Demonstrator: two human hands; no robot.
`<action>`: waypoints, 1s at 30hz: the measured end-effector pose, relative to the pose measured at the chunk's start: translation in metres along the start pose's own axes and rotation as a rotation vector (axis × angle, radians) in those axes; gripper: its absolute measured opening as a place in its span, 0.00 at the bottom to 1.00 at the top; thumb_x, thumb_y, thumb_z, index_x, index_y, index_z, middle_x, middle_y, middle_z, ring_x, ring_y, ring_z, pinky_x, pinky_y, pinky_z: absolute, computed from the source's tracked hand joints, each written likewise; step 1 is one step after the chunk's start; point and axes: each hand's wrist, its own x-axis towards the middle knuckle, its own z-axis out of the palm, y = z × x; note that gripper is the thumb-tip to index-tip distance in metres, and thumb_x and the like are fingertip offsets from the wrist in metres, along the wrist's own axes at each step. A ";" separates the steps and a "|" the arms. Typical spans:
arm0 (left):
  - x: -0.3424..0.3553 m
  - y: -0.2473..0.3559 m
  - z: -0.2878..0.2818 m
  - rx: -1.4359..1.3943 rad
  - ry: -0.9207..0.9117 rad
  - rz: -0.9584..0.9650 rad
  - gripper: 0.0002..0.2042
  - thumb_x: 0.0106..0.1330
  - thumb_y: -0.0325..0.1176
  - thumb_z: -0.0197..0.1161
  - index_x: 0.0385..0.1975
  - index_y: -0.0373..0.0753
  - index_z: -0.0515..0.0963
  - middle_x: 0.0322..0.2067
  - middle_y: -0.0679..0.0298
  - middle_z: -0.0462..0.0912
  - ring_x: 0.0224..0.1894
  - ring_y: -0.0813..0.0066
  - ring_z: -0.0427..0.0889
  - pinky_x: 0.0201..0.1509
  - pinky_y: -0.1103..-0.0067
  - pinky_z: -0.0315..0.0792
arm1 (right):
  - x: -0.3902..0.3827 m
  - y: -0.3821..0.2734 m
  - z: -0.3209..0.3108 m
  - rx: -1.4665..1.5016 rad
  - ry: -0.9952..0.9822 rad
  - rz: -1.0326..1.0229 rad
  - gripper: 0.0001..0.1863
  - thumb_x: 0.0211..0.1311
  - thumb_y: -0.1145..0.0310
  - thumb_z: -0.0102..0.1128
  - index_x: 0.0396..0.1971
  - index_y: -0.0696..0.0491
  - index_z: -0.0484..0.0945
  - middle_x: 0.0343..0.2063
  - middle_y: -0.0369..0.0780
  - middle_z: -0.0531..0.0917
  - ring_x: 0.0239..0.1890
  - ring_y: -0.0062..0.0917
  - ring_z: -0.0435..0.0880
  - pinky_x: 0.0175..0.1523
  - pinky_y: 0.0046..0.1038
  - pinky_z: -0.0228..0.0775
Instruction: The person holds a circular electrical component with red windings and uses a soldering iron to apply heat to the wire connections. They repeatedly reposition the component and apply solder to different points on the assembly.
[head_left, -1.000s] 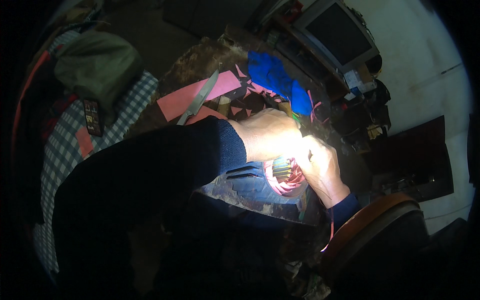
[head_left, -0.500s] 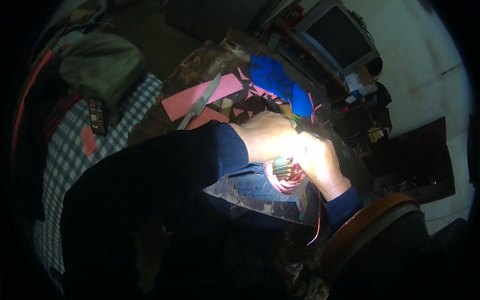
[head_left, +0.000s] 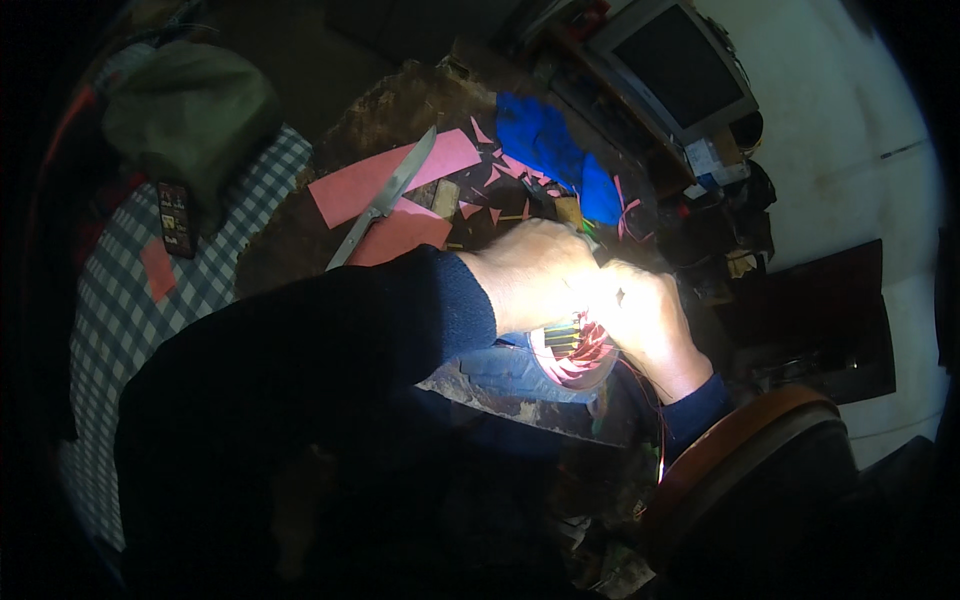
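Observation:
A motor stator with a blue-grey outside stands on the worktable. Its core is ringed by pink insulation paper, and reddish copper wires show at its rim. My left hand reaches across its far side, back of the hand up, fingers curled in. Beside it my right hand is closed over the right rim, the knuckles almost against the left hand. Bright glare washes out both sets of fingers, so whatever they grip is hidden. A thin loose wire hangs down by my right wrist.
A knife lies across pink paper sheets. Beyond my hands are pink scraps and a blue cloth. A phone and a green bag rest on checked fabric at left. A brown-rimmed round object stands close at lower right.
The view has shifted slightly. My hands stay together over the stator, with the right hand turned a little. More copper wire shows by its wrist, and the loose end hangs further right.

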 end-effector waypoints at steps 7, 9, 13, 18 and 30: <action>-0.002 -0.001 -0.006 -0.100 0.075 0.045 0.07 0.69 0.32 0.71 0.40 0.37 0.92 0.37 0.51 0.93 0.41 0.54 0.95 0.48 0.61 0.89 | 0.002 -0.017 -0.004 -0.068 -0.052 0.088 0.07 0.69 0.69 0.72 0.39 0.57 0.89 0.35 0.51 0.92 0.39 0.51 0.94 0.43 0.42 0.86; 0.000 0.000 -0.006 -0.126 0.086 0.057 0.07 0.69 0.32 0.71 0.39 0.37 0.92 0.34 0.52 0.93 0.39 0.54 0.95 0.47 0.62 0.89 | 0.004 -0.016 -0.004 -0.091 -0.052 0.086 0.07 0.68 0.69 0.72 0.38 0.58 0.88 0.35 0.53 0.91 0.39 0.52 0.93 0.42 0.44 0.85; 0.008 -0.001 -0.007 -0.157 0.057 0.045 0.07 0.68 0.33 0.71 0.38 0.39 0.92 0.33 0.53 0.92 0.38 0.55 0.95 0.46 0.63 0.88 | 0.007 -0.013 -0.005 -0.130 -0.067 0.121 0.09 0.67 0.69 0.73 0.36 0.60 0.85 0.34 0.57 0.89 0.38 0.55 0.92 0.40 0.47 0.83; 0.008 -0.007 -0.010 -0.167 -0.036 0.089 0.09 0.71 0.36 0.71 0.39 0.38 0.93 0.36 0.52 0.93 0.41 0.55 0.94 0.47 0.62 0.88 | 0.009 -0.017 -0.004 -0.136 -0.035 0.027 0.11 0.67 0.68 0.72 0.34 0.60 0.83 0.31 0.58 0.88 0.36 0.57 0.90 0.39 0.48 0.82; 0.007 -0.003 -0.017 -0.244 -0.042 0.049 0.07 0.71 0.34 0.69 0.39 0.37 0.88 0.39 0.52 0.91 0.40 0.49 0.92 0.46 0.58 0.86 | 0.000 -0.001 0.019 -0.259 0.047 -0.089 0.12 0.68 0.66 0.70 0.41 0.59 0.82 0.39 0.53 0.91 0.40 0.49 0.94 0.45 0.48 0.86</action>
